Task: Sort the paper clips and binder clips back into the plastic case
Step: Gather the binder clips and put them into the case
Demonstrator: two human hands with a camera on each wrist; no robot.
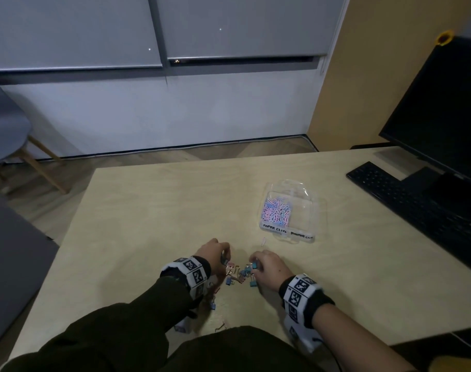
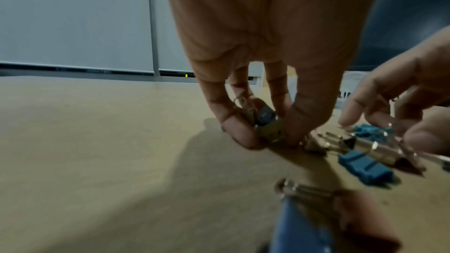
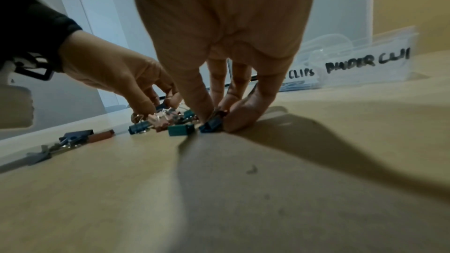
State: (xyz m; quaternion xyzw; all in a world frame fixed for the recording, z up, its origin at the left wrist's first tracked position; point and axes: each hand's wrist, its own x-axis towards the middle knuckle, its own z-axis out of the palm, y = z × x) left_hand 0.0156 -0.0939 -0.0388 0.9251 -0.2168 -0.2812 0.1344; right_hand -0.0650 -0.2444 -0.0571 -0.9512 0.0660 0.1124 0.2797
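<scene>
Several blue and pink binder clips (image 1: 239, 275) lie in a small heap near the table's front edge. My left hand (image 1: 215, 255) pinches binder clips (image 2: 266, 120) at the heap's left side, thumb against fingertips. My right hand (image 1: 266, 265) pinches a blue binder clip (image 3: 211, 125) on the tabletop at the heap's right side. The clear plastic case (image 1: 289, 210) stands open beyond my right hand; its left compartment, labelled paper clips, is full of pastel paper clips (image 1: 276, 210). The right compartment (image 3: 365, 62), labelled binder clips, looks bare.
One loose paper clip (image 1: 263, 241) lies between my right hand and the case. More binder clips (image 3: 78, 138) lie close to my body on the left. A black keyboard (image 1: 406, 197) and monitor (image 1: 444, 108) fill the table's right side.
</scene>
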